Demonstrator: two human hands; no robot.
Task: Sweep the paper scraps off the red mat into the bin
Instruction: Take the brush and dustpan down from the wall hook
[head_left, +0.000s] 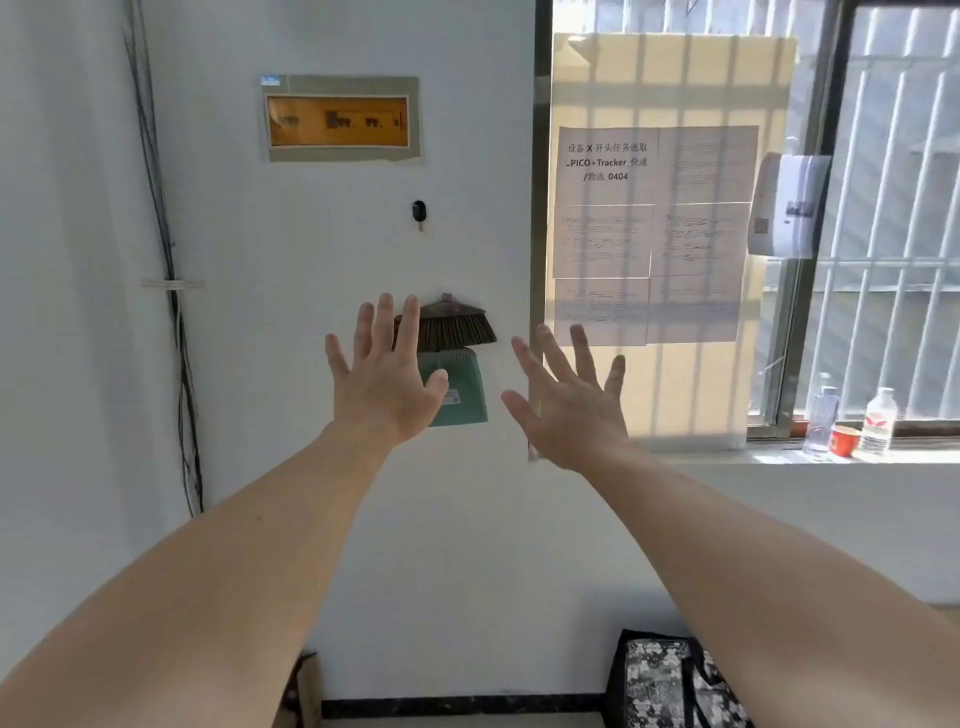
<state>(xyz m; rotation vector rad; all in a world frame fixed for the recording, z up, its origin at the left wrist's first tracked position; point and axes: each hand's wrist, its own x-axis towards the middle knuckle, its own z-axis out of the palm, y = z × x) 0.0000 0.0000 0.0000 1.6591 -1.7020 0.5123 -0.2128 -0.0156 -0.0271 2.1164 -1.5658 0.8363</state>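
A brown-bristled brush (452, 327) hangs on the white wall with a green dustpan (464, 389) right below it. My left hand (382, 382) is raised in front of them with fingers spread, covering the left part of both. My right hand (569, 400) is held up to the right of the dustpan, fingers also spread, holding nothing. Neither hand grips anything. No red mat, paper scraps or bin are in view.
An orange-windowed panel (340, 120) and a small black hook (419, 212) sit higher on the wall. Papers (652, 234) cover the window at right. Two bottles (878, 423) and a red cup (844, 440) stand on the sill. A patterned bag (670, 680) lies on the floor.
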